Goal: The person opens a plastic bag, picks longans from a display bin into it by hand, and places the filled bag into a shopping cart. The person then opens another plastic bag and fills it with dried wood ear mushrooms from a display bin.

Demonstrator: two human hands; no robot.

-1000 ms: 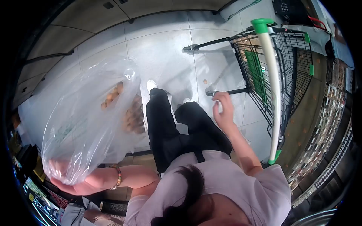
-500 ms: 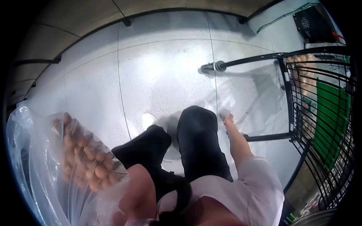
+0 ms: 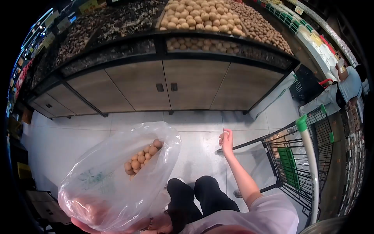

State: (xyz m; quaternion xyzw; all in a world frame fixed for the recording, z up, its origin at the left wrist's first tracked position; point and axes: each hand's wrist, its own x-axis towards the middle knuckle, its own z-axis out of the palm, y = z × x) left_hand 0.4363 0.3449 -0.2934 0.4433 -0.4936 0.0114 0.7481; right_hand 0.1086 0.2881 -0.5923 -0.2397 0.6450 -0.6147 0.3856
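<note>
A clear plastic bag (image 3: 128, 167) with a faint green print hangs in front of me at the lower left, its mouth facing up and right. Several round, tan-brown shelled fruits or nuts (image 3: 142, 156) lie inside it. My left hand (image 3: 89, 212) grips the bag at its lower left end and shows only blurrily through the plastic. My right hand (image 3: 226, 141) is held out over the floor, fingers loosely bent and apart, with nothing in it. It is between the bag and the shopping cart (image 3: 290, 165), touching neither.
Ahead stands a wood-fronted display counter (image 3: 196, 84) heaped with pale round goods (image 3: 202, 15), smaller brown ones (image 3: 261, 25) and dark dried goods (image 3: 128, 19). The cart's pale handle (image 3: 309, 163) is on my right. Beyond it a person (image 3: 348, 84) bends near a black basket (image 3: 306, 85).
My view has risen from the floor to the counter. The bag has come from the far left to in front of me, and my right hand has risen and moved forward.
</note>
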